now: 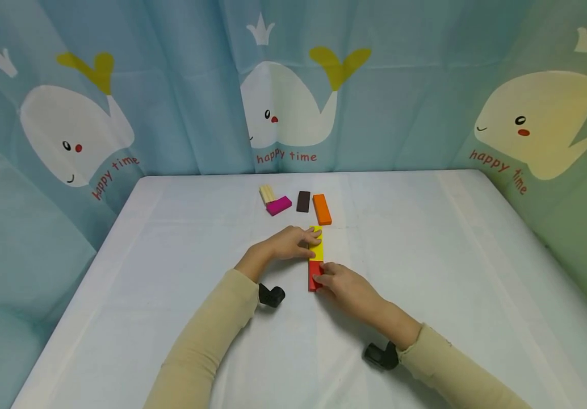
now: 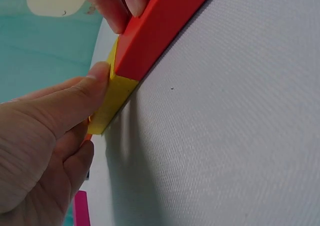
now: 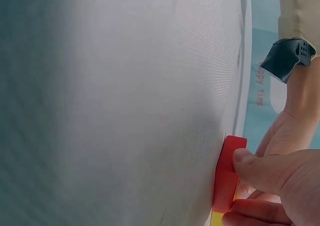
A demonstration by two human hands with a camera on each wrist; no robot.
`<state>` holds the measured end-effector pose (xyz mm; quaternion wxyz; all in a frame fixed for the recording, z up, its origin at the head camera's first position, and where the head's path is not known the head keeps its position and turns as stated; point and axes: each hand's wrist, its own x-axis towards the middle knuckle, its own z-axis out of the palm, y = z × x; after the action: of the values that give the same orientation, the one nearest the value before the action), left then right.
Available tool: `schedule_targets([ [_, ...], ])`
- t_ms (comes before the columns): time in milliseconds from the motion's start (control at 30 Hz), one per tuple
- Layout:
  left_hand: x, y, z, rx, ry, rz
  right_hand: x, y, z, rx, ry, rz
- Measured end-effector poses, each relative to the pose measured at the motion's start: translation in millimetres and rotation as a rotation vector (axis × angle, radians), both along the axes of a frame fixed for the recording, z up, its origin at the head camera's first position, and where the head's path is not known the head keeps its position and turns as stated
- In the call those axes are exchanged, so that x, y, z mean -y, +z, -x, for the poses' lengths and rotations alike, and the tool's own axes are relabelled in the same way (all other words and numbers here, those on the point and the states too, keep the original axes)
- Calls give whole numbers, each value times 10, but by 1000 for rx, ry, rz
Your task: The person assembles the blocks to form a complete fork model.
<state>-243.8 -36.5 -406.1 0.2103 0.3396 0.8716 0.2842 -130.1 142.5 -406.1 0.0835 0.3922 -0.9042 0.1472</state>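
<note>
Two small rectangular blocks, a yellow one (image 1: 317, 251) and a red one (image 1: 313, 269), lie end to end in a line on the white table. My left hand (image 1: 288, 242) grips the yellow block, with the thumb near its joint with the red one and the fingers toward the far end. The right hand (image 1: 352, 291) pinches the red block (image 3: 226, 188) between thumb and fingers. In the left wrist view, the ends of the red block (image 2: 160, 31) and yellow block (image 2: 116, 99) meet at a slight angle. Fingers hide part of both blocks.
Beyond the hands lie an orange block (image 1: 322, 209), a dark brown block (image 1: 303, 201), a magenta block (image 1: 279, 205) and a ridged cream piece (image 1: 267, 194). The magenta block touches the cream piece. A whale-print curtain (image 1: 181, 113) surrounds the white table (image 1: 426, 238).
</note>
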Motion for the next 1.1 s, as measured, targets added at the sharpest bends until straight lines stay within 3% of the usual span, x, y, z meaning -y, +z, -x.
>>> schedule_targets([
  [333,-1,14,-49,-21,10,6,-3,4,-9,3,-7,5],
  [567,-19,16,-192,-127,1,46,-14,-31,1,-22,16,57],
  [733,-13,-16,-291,-145,18,33,-13,-32,0,-32,37,65],
  [1100,9,-111,-375,-226,36,-34,-30,46,36,109,2,55],
])
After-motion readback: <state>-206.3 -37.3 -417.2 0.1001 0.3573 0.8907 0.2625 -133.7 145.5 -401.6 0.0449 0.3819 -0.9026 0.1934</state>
